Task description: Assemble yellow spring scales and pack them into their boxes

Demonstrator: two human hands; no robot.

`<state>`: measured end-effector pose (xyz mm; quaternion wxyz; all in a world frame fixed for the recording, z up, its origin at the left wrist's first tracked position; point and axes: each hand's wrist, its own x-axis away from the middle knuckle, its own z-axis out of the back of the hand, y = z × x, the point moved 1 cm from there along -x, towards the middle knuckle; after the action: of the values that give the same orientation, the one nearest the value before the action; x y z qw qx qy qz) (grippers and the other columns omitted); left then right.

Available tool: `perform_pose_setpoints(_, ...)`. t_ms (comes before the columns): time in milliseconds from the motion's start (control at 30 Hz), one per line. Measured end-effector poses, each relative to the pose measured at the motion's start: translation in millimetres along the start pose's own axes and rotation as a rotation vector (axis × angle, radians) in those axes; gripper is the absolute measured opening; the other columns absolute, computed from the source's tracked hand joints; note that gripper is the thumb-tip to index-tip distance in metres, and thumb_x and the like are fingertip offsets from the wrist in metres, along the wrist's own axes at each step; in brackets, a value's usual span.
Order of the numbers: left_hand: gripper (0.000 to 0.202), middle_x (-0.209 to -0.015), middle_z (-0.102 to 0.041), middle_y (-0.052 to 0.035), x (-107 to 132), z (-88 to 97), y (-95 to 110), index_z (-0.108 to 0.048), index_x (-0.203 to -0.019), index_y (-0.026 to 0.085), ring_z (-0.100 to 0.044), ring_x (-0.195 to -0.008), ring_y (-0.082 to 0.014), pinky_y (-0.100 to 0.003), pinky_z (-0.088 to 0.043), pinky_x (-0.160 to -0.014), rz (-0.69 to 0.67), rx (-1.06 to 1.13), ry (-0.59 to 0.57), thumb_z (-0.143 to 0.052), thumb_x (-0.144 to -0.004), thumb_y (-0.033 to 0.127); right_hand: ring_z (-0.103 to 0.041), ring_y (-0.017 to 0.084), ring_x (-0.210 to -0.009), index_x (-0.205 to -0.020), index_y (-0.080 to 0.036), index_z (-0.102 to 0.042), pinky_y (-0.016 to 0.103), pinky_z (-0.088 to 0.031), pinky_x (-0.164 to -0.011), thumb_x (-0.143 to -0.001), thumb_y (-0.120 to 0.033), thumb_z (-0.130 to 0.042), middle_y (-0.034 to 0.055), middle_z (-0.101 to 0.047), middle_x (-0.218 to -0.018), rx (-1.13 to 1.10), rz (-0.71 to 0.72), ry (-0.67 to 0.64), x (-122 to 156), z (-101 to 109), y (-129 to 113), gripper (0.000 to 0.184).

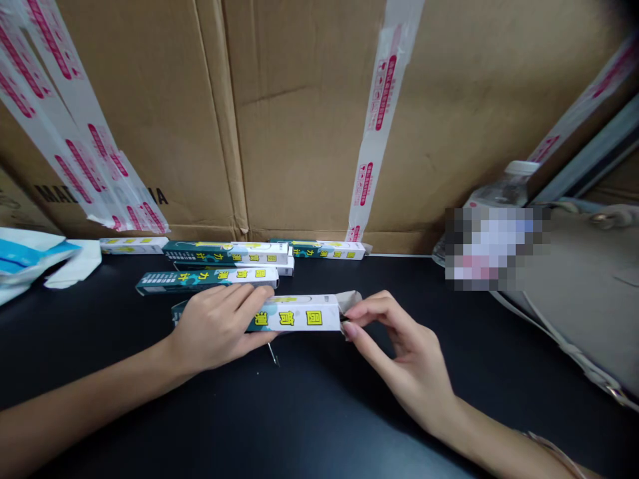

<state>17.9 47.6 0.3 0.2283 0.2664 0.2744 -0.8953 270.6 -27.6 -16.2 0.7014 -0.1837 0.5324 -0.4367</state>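
Observation:
A long white and teal cardboard box (294, 314) with yellow-square characters lies on its side on the black table. My left hand (214, 329) covers its left half, fingers over the top and thumb along the lower edge. At its right end, my right hand (394, 352) pinches the open end flap (352, 299) between thumb and fingers. A thin metal pin-like piece (273, 354) pokes out below the box near my left thumb. Just beyond my left fingers lies a similar box (207, 281). Several more (227, 253) sit farther back.
The black table (319, 412) ends at a taped cardboard wall (309, 120). To the right stand a plastic bottle (504, 183), a pixelated object (492, 249) and a beige bag (589, 286). White and blue packaging (30, 256) lies at the left.

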Motion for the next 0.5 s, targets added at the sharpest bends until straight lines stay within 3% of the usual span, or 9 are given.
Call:
perform_pose_setpoints(300, 0.031, -0.086, -0.073, -0.0066, -0.8, -0.5, 0.1, -0.063, -0.1, 0.013, -0.07, -0.07, -0.0214, -0.032, -0.052, -0.06, 0.017, 0.009, -0.011, -0.051, -0.096, 0.042, -0.059, 0.019, -0.078, -0.08, -0.024, -0.062, 0.033, -0.045, -0.071, -0.089, -0.024, -0.069, 0.0014, -0.062, -0.081, 0.118, -0.087, 0.039, -3.8, 0.6, 1.7, 0.011)
perform_pose_setpoints(500, 0.031, -0.083, -0.073, -0.0061, 0.2, -1.6, 0.3, -0.062, -0.1, 0.013, -0.068, -0.068, -0.0205, -0.031, -0.05, -0.059, 0.014, -0.02, -0.019, -0.051, -0.096, 0.042, -0.058, 0.022, -0.083, -0.081, -0.025, -0.066, 0.038, -0.046, -0.077, -0.087, -0.023, -0.07, 0.0018, -0.069, -0.083, 0.123, -0.056, 0.038, -5.5, 1.9, 1.1, 0.008)
